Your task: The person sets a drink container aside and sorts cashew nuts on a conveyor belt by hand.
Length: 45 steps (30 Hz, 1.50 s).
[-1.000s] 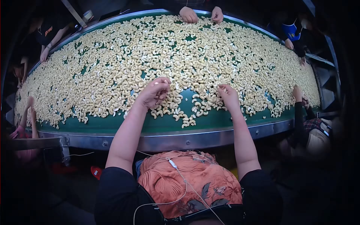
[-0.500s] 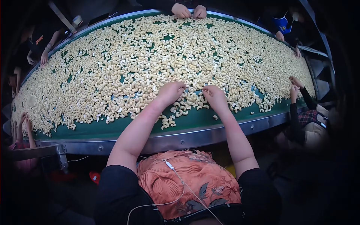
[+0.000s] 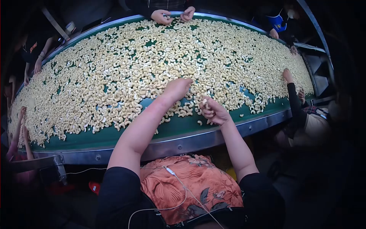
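Pale cashew nuts (image 3: 152, 65) lie in a thick scatter over a green belt (image 3: 103, 138). My left hand (image 3: 178, 90) reaches over the near part of the nuts, back of the hand up. Its fingers are bent together at the nuts, and whatever they hold is hidden. Closer to the belt's near edge, my right hand (image 3: 214, 113) is turned with its palm partly up. Its fingers curl around cashews, one showing pale at the fingertips (image 3: 206, 103). A loose cashew (image 3: 199, 123) rests on the green surface just left of that hand.
A metal rail (image 3: 164, 148) runs along the belt's near side. Across the belt, another person's hands (image 3: 161, 17) are over the nuts. Other people's hands and arms reach in at left (image 3: 23, 114) and right (image 3: 288, 76). A white cord (image 3: 171, 172) hangs over my patterned apron (image 3: 198, 187).
My right hand has drawn back toward me and rolled palm up, with cashews now in its fingers. My left hand stays among the nuts. The view has shifted slightly.
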### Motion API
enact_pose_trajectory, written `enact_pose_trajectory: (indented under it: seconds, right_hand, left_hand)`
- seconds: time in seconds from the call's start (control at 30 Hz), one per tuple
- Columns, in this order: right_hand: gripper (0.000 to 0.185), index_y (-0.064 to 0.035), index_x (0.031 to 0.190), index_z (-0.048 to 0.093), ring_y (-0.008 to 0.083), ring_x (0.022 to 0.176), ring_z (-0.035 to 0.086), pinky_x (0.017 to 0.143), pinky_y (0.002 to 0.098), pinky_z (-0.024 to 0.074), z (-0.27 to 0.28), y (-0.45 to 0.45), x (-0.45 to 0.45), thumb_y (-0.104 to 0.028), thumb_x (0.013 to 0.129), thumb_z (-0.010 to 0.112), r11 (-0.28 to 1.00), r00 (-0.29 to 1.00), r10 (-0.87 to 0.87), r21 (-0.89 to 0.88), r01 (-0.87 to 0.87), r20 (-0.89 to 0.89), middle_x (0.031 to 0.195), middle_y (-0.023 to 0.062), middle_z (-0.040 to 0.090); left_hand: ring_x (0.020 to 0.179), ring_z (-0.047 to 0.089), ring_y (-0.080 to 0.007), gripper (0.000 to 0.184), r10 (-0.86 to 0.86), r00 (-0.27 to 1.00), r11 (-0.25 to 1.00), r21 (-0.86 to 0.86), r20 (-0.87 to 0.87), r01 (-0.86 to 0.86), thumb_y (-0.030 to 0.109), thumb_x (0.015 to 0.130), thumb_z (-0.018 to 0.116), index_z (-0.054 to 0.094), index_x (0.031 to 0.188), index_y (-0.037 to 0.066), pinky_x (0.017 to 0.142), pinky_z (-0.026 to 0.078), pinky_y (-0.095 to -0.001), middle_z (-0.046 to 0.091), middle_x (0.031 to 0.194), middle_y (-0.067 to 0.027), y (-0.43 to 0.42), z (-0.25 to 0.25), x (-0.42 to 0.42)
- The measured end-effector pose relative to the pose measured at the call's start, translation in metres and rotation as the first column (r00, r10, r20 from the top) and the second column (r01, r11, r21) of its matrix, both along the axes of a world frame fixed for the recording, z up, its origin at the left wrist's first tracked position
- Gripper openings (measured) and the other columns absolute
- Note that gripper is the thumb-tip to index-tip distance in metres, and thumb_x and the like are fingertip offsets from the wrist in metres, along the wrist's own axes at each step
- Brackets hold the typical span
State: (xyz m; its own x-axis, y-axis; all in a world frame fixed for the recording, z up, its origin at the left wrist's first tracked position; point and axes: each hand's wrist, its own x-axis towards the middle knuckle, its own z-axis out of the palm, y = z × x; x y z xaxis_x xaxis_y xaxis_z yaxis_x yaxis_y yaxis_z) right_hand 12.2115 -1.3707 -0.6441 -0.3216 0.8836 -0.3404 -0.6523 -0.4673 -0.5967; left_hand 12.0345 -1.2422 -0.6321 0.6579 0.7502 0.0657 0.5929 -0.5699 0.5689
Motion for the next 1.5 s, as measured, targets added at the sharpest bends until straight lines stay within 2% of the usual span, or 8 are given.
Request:
enact_pose_trajectory:
  seconds: [0.1,0.2,0.3,0.53,0.67,0.77,1.1,1.5]
  right_hand:
    - [0.012,-0.0094,0.093,0.051,0.0026,0.051,0.036,0.042,0.0136,0.0281,0.003,0.007,0.033,-0.020,0.088,0.055,0.981,0.970,-0.193,-0.030,0.191,-0.145,0.079,0.0035,0.051]
    - [0.016,-0.0081,0.090,0.052,0.0039,0.049,0.037,0.043,0.0164,0.0307,0.005,0.049,0.065,-0.022,0.086,0.057,0.966,0.910,-0.259,0.066,0.251,0.325,0.073,0.0018,0.051]
    - [0.015,-0.0063,0.083,0.059,0.0157,0.057,0.055,0.053,0.0289,0.0449,-0.002,0.102,0.082,-0.021,0.079,0.059,0.950,0.187,-0.301,0.277,0.143,0.935,0.077,0.0066,0.059]
    - [0.017,-0.0066,0.083,0.063,0.0328,0.078,0.060,0.071,0.0424,0.0471,-0.009,0.163,0.085,-0.016,0.074,0.053,0.904,-0.628,-0.322,0.033,-0.427,0.708,0.083,0.0156,0.061]
    - [0.014,-0.0073,0.089,0.061,0.0234,0.068,0.060,0.058,0.0337,0.0483,-0.010,0.154,0.108,-0.013,0.077,0.057,0.828,-0.320,-0.435,0.234,-0.509,0.842,0.080,0.0105,0.062]
    - [0.017,-0.0085,0.097,0.056,0.0114,0.054,0.047,0.043,0.0218,0.0375,-0.008,0.122,0.144,-0.017,0.082,0.058,0.991,0.906,-0.087,0.128,0.037,0.414,0.071,0.0034,0.055]
    - [0.021,-0.0084,0.094,0.053,0.0096,0.061,0.043,0.044,0.0166,0.0345,-0.014,0.002,0.192,-0.028,0.086,0.056,0.831,0.701,-0.554,-0.243,0.501,-0.450,0.079,0.0045,0.050]
    - [0.028,-0.0078,0.072,0.048,0.0102,0.063,0.044,0.044,0.0175,0.0365,-0.009,-0.035,0.209,-0.030,0.089,0.052,0.798,0.719,-0.595,-0.371,0.476,-0.359,0.076,0.0036,0.047]
  left_hand:
    - [0.084,0.059,-0.0302,0.023,-0.029,0.995,0.999,-0.025,-0.090,0.027,0.016,0.082,0.046,0.061,0.099,0.012,0.072,0.047,-0.0391,0.062,0.090,-0.0133,-0.003,-0.003,0.012]
    - [0.083,0.059,-0.0294,0.023,-0.023,0.986,0.999,-0.036,-0.163,0.018,0.016,0.082,0.046,0.063,0.098,0.014,0.071,0.047,-0.0388,0.062,0.089,-0.0114,-0.007,-0.001,0.008]
    - [0.082,0.059,-0.0287,0.023,0.029,0.998,0.999,-0.024,-0.062,-0.031,0.016,0.082,0.047,0.063,0.097,0.014,0.070,0.047,-0.0384,0.062,0.089,-0.0103,-0.008,-0.010,0.002]
    - [0.081,0.060,-0.0270,0.020,0.124,0.989,0.992,-0.009,-0.084,-0.126,0.017,0.082,0.050,0.064,0.097,0.014,0.071,0.048,-0.0359,0.063,0.089,-0.0085,-0.011,-0.008,0.002]
    - [0.082,0.060,-0.0263,0.020,0.163,0.985,0.985,-0.056,-0.059,-0.166,0.016,0.082,0.050,0.064,0.096,0.013,0.071,0.048,-0.0351,0.063,0.091,-0.0088,-0.017,-0.004,0.004]
    - [0.072,0.060,-0.0246,0.021,0.225,0.973,0.960,-0.187,0.057,-0.211,0.017,0.083,0.051,0.061,0.100,0.012,0.067,0.048,-0.0335,0.063,0.086,-0.0102,-0.010,0.000,0.012]
    - [0.085,0.059,-0.0316,0.026,0.123,0.984,0.992,-0.001,-0.130,-0.124,0.017,0.085,0.044,0.056,0.106,0.009,0.073,0.046,-0.0397,0.061,0.092,-0.0152,-0.004,0.007,0.099]
    - [0.073,0.060,-0.0312,0.018,0.410,0.902,0.912,0.069,-0.139,-0.404,0.020,0.080,0.051,0.061,0.087,0.008,0.067,0.047,-0.0390,0.063,0.080,-0.0132,0.052,0.012,0.093]
